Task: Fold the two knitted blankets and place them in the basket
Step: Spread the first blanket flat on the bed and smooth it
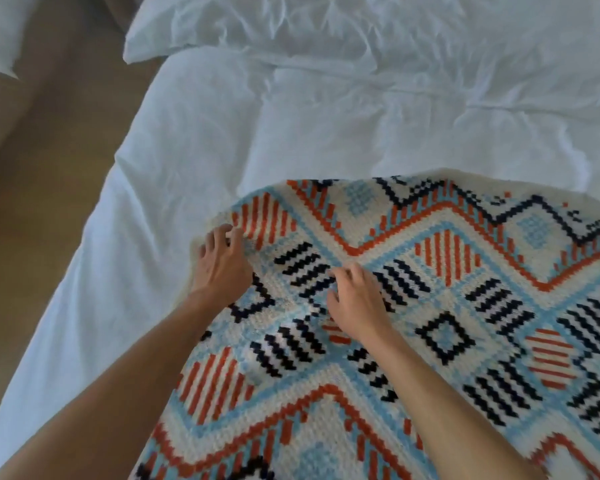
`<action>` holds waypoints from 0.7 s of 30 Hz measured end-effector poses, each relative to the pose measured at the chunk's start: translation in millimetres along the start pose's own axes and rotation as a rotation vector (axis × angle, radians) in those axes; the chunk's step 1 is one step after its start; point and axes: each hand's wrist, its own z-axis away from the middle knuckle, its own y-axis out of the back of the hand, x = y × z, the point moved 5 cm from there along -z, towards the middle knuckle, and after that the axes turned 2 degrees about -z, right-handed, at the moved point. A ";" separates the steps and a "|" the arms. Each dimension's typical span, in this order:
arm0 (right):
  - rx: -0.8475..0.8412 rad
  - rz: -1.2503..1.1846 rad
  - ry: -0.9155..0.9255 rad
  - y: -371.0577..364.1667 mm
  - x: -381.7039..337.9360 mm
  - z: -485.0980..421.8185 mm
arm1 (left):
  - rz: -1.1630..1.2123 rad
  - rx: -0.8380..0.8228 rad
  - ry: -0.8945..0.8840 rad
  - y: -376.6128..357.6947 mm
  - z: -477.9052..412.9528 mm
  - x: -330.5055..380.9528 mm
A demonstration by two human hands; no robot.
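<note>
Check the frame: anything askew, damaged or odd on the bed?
Nothing damaged or spilled. The knitted blanket lies rumpled, far edge curved, while the left hand grips its edge and the right hand pinches a ridge. The white bedding is creased.

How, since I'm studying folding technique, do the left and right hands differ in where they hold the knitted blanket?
The left hand grips the knitted blanket at its left edge, beside the white duvet; the right hand pinches it further in, on black stripes. The left hand also lies further forward than the right hand. Both are palm-down, fingers curled into the knit.
</note>
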 end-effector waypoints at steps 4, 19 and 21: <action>0.040 0.028 0.055 6.2 -38.4 -53.8 | 0.149 -0.019 0.052 4.1 -41.9 -26.7; 0.045 0.206 0.213 8.7 -63.2 -120.2 | 0.033 -0.239 -0.644 -38.8 17.1 48.3; 0.056 0.171 0.154 4.9 -45.3 -93.4 | 0.100 -0.310 -0.622 -44.2 34.9 50.6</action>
